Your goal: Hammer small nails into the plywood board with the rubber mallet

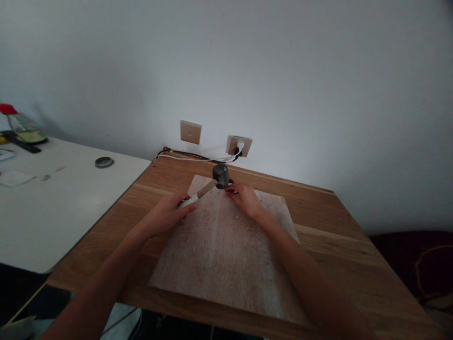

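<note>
A rubber mallet [221,176] with a dark head and a wooden handle is held in my left hand [179,208], closed around the pale wrapped end of the grip. The mallet's head is over the far part of a thin wooden board [212,264]. Close to the head, my right hand [244,196] rests at the board's far part with its fingers curled together. What those fingers pinch is hidden by the mallet and too small to make out. Two small nails [245,226] seem to lie loose on the board, near my right wrist.
The board lies on a brown wooden table [329,236] against the wall. Cables run along the table's back edge to a wall socket [239,146]. On the white table [71,198] at left are a round dark lid [104,162] and a red-capped bottle [26,127].
</note>
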`<state>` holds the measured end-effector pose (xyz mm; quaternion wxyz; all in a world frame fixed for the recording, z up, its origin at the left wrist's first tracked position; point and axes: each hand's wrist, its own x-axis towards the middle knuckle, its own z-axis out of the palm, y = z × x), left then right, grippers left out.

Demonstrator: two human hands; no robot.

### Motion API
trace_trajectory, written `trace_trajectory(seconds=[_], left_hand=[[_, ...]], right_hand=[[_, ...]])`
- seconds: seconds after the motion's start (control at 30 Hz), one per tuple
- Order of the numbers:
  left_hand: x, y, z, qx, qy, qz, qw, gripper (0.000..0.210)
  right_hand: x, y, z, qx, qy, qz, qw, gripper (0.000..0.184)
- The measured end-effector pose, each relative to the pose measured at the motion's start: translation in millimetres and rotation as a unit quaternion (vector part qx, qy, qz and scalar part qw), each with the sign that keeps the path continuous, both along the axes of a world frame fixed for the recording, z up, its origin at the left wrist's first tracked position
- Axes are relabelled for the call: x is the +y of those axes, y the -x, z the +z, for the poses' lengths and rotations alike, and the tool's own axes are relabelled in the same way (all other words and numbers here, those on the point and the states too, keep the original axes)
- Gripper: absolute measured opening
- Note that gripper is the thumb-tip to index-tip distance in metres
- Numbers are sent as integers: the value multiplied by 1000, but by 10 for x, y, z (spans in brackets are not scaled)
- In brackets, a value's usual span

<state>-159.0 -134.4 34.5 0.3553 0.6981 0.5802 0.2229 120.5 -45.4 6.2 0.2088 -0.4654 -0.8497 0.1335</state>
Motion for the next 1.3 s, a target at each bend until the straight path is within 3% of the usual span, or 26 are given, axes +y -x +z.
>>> trace_trajectory(seconds=[0.4,0.6,0.77,0.97,1.17,1.3], left_hand=[[-3,-52,31,11,1,-1,1000,46],[18,-77,58,43,-20,-29,998,46],[24,-74,14,53,-22,-42,997,46],[45,-62,0,43,-20,-26,999,45],[49,27,25,3,-23,15,1000,48],[48,111,4,9,-31,26,999,48]], right_hand=[[6,38,65,-40,18,3,999,9],[-106,-213,193,-21,-10,-19,1000,45],[-424,-485,383,-22,15,11,1000,15],[-693,-627,374,-140,124,68,980,8],[-605,-534,442,-90,152,61,982,12],[-378,-253,579,-47,98,57,992,15]])
